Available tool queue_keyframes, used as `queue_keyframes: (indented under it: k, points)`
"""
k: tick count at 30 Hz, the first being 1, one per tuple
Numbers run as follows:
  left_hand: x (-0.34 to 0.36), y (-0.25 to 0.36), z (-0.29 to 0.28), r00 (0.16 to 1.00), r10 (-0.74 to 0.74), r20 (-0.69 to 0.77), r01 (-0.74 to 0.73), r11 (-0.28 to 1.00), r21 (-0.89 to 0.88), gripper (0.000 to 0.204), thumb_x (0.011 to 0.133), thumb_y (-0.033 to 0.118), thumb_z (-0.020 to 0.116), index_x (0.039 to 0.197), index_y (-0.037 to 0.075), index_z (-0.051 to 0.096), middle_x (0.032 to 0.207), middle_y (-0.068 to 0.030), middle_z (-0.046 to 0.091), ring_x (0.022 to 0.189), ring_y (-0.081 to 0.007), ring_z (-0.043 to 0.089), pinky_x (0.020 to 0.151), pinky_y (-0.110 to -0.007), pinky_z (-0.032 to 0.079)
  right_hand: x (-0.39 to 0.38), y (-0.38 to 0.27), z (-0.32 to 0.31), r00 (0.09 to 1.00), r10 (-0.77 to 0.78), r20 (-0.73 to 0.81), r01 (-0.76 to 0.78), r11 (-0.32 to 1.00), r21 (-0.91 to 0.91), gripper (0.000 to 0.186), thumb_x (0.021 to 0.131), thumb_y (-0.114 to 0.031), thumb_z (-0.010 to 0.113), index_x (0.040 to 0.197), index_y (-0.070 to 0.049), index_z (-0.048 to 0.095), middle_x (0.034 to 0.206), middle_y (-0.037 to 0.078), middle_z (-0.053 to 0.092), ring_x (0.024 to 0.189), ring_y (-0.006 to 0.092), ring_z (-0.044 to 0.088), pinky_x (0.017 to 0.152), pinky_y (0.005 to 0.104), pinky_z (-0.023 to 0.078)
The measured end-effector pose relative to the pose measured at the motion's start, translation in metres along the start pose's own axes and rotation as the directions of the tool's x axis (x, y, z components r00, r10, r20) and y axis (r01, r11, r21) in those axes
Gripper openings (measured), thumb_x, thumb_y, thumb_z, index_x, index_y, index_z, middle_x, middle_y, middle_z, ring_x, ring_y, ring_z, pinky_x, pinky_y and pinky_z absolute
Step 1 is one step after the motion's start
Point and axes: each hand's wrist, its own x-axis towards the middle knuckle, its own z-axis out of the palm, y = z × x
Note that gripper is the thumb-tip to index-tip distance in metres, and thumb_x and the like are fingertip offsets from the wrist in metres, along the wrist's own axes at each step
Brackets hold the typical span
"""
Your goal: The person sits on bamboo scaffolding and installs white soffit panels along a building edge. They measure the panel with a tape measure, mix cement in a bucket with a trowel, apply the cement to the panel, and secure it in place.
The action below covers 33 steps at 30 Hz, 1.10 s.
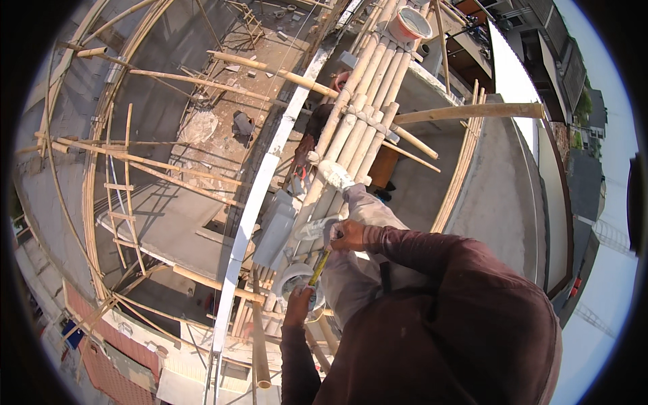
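A yellow tape measure blade [320,265] runs between my two hands, above the bamboo poles. My right hand [349,235] is closed at its upper end, in front of my knees; a small greyish piece shows at the fingers, perhaps the tape's case. My left hand [298,307], lower and to the left, has its fingers closed round the other end. Behind the blade stands a round white bucket [289,277] with something grey in it. My pale, dusty shoes [335,175] rest on the bamboo poles [358,138].
Grey blocks [275,229] lie left of my feet, beside a long white wall edge [257,196]. Another person [318,125] in dark clothing is just beyond the poles. A reddish-white bucket [410,25] stands at the far end. Bamboo scaffolding [125,162] rises at left; a floor lies far below.
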Motion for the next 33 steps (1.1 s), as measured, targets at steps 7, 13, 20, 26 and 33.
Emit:
queue_keyframes:
  k: [7,13,20,26,33]
  points:
    - [-0.003,0.013,-0.016,0.992,0.007,-0.128,0.010,0.992,0.129,0.032,0.091,0.032,0.061,0.086,0.001,0.062,0.071,-0.0007,0.056,0.067,-0.0122,0.051,0.066,-0.030,0.043,0.030,-0.025,-0.165,0.950,0.211,-0.228,-0.110,0.915,0.388,0.027,0.086,-0.013,0.075,0.101,-0.001,0.056,0.082,0.008,0.068,0.068,0.0142,0.069,0.058,0.0273,0.057]
    - [0.052,0.064,0.006,0.985,0.003,-0.175,0.035,0.976,0.214,0.039,0.094,0.037,0.060,0.087,-0.001,0.065,0.071,-0.0031,0.055,0.067,-0.0123,0.047,0.064,-0.031,0.041,0.072,-0.047,-0.252,0.897,0.252,-0.362,-0.014,0.837,0.547,0.031,0.085,-0.020,0.077,0.105,-0.001,0.061,0.086,0.005,0.067,0.068,0.0121,0.066,0.059,0.0272,0.057]
    - [0.095,0.158,0.053,0.986,-0.015,-0.166,0.076,0.926,0.371,0.042,0.096,0.037,0.054,0.092,-0.004,0.065,0.073,-0.0066,0.059,0.068,-0.0159,0.051,0.063,-0.034,0.041,0.099,-0.039,-0.330,0.882,0.243,-0.404,0.064,0.788,0.612,0.025,0.085,-0.022,0.076,0.093,0.000,0.067,0.084,0.005,0.068,0.068,0.0124,0.067,0.057,0.0265,0.056]
    - [0.125,0.208,0.087,0.983,-0.096,-0.157,0.146,0.928,0.343,0.039,0.097,0.036,0.053,0.091,0.000,0.068,0.069,-0.0057,0.056,0.064,-0.0125,0.048,0.059,-0.031,0.040,0.122,-0.019,-0.354,0.948,0.208,-0.239,-0.002,0.757,0.654,0.020,0.085,-0.022,0.076,0.091,-0.004,0.069,0.079,0.004,0.066,0.063,0.0097,0.062,0.053,0.0246,0.050]
    - [0.195,0.187,0.092,0.990,-0.117,-0.084,0.137,0.945,0.295,0.037,0.100,0.029,0.050,0.097,-0.005,0.065,0.078,-0.0073,0.059,0.069,-0.0151,0.050,0.063,-0.034,0.042,0.154,0.014,-0.327,0.986,0.164,0.002,-0.144,0.865,0.481,0.031,0.088,-0.027,0.073,0.108,-0.004,0.071,0.092,0.005,0.071,0.074,0.0106,0.067,0.060,0.0256,0.055]
